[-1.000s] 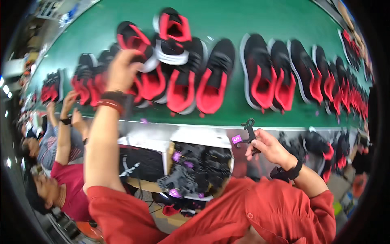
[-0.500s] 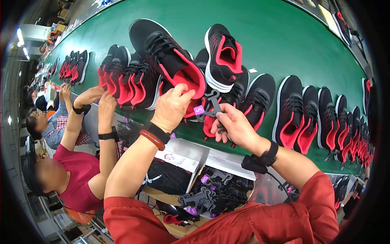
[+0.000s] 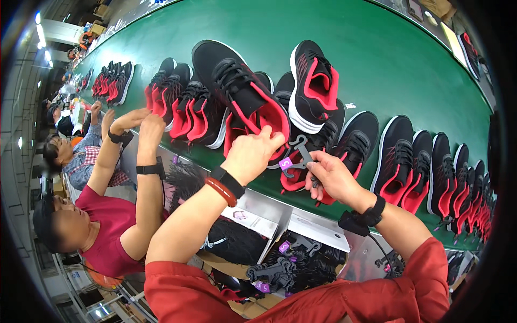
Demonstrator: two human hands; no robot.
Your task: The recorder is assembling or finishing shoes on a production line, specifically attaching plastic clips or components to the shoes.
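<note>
Okay, left hand (image 3: 252, 155) was pinched on the heel collar of a black-and-red shoe (image 3: 229, 72), its toe pointing away from that hand over the green tabletop (image 3: 242, 24). Right hand (image 3: 335, 177), just to its right, was clamped on a dark hanger (image 3: 303, 153) with a purple tag (image 3: 285, 163). Second shoe (image 3: 309, 110) sat beyond the right hand; piled hangers (image 3: 277, 272) lay below it.

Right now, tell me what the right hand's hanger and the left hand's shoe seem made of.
Hanger: likely plastic, matte dark grey; its stiff hooked shape suggests moulding. Shoe: probably dull fabric, black outside, red inside; its soft-looking opening suggests cloth, though synthetic leather is possible.
</note>
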